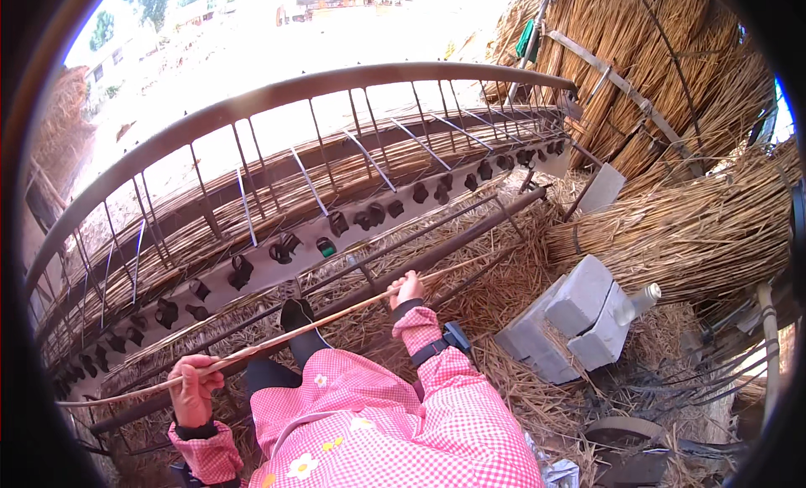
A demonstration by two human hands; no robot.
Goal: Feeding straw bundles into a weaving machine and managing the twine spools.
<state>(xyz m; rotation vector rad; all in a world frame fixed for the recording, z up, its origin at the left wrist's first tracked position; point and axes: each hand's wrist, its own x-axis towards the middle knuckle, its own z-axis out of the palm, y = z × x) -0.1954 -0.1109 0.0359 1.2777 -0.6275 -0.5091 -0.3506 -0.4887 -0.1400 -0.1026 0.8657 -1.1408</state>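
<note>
Long metal rack (403, 73): beyond both hands | reed bundle (680, 219): far to right of the grip | long thin stalk (311, 325): crosses between the hands, extends past each | right hand (406, 290): fingers closed around stalk | left hand (196, 391): thumb and fingers pinch it

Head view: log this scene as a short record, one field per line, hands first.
left hand: closed around a long stalk, thumb and fingers together
right hand: closed around the same stalk, farther to the right
stalk position: slanting across in front of the body, rising toward the right
metal frame: beyond the hands, with a row of dark pieces, one partly green
right side: grey blocks stacked on loose straw, a glass bottle beside them
behind blocks: large stalk bundle
</note>
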